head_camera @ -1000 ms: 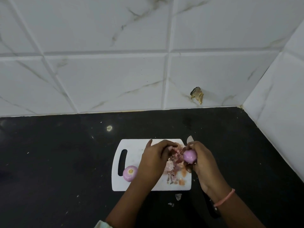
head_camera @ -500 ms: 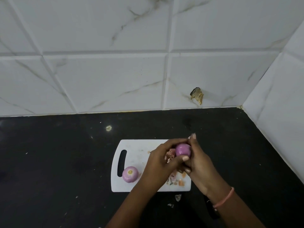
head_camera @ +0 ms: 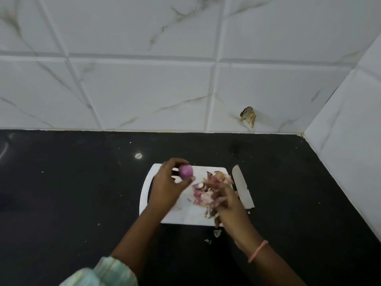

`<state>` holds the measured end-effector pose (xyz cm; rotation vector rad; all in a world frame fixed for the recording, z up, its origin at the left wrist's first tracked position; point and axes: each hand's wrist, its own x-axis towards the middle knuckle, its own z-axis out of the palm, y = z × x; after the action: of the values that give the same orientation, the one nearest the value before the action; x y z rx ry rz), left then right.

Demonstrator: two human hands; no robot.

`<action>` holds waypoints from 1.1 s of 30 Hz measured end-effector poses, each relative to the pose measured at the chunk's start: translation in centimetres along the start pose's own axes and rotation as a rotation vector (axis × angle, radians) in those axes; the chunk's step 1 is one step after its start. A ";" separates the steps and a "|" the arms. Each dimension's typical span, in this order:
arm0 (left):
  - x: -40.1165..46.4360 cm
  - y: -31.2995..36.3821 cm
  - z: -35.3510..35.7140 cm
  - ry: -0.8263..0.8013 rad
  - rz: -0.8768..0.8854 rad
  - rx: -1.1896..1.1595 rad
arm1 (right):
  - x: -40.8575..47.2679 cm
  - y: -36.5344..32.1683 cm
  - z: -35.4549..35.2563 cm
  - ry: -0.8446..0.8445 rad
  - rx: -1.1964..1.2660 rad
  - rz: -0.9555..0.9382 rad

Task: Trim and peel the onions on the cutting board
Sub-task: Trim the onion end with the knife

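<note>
My left hand (head_camera: 168, 187) has its fingers (head_camera: 186, 181) curled round a peeled purple onion (head_camera: 186, 172), thumb beneath and fingertips over the top, holding it above the far left part of the white cutting board (head_camera: 185, 215). Beyond those fingers the board's far edge lies close, and past it the black bench (head_camera: 82, 182) runs open to the tiled wall (head_camera: 144, 89). Left of my knuckles the bench is bare and wide. My right hand (head_camera: 227, 201) is blurred; its fingers (head_camera: 218, 194) reach down into the pile of onion skins (head_camera: 208, 190) on the right half of the board, loosely bent, and I cannot tell whether they grip any peel. Just right of those fingers a knife (head_camera: 242, 186) lies with its blade partly over the board's right edge, tip pointing away from me. A pink band (head_camera: 257, 251) sits on my right wrist. Below the board's near edge, between my forearms, two small scraps (head_camera: 216, 233) rest on the bench. To the right the side wall (head_camera: 350, 151) closes in.
</note>
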<state>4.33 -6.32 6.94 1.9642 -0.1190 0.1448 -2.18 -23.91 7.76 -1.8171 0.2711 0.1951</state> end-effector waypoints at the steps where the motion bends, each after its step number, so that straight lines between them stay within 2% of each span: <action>1: 0.7 -1.2 -0.7 0.023 -0.019 0.053 | -0.8 0.9 0.7 -0.105 -0.041 0.026; 4: 2.2 -4.0 -2.2 -0.020 -0.111 0.207 | -3.4 3.9 2.9 -0.361 -0.187 0.060; 6: 2.7 -5.3 -2.7 -0.063 -0.183 0.202 | -4.4 5.2 3.8 -0.374 -0.135 0.063; 8: 2.8 -6.2 -3.1 -0.094 -0.264 0.172 | -5.0 5.9 3.9 -0.209 0.063 0.131; 10: 2.6 -6.9 -3.5 -0.126 -0.317 0.171 | -5.4 6.5 3.1 0.086 0.134 0.138; 12: 2.5 -7.2 -3.7 -0.141 -0.330 0.160 | -6.1 7.0 1.7 0.302 0.024 0.066; 15: 2.3 -7.2 -4.4 -0.175 -0.319 0.141 | -7.0 7.2 -0.2 0.476 -0.144 -0.037; 20: 0.1 -7.2 -5.7 -0.153 -0.156 0.280 | -6.2 6.7 -1.6 0.552 -0.325 -0.015; 24: -2.8 -6.7 -5.5 -0.302 -0.093 0.389 | -3.9 6.5 -2.4 0.449 -0.721 0.250; 27: -3.2 -6.9 -4.8 -0.374 -0.112 0.420 | -2.4 6.3 -2.4 0.419 -0.804 0.283; 30: -2.8 -6.9 -4.8 -0.379 -0.130 0.302 | -1.3 6.1 -2.6 0.415 -0.731 0.279; 33: -2.6 -5.3 -4.9 -0.375 -0.480 -0.176 | -1.6 5.0 -2.9 0.490 -0.518 0.334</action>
<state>2.34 0.29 3.64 1.7712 0.0952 -0.5322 -5.16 -27.77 4.31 -2.3113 0.9432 0.0480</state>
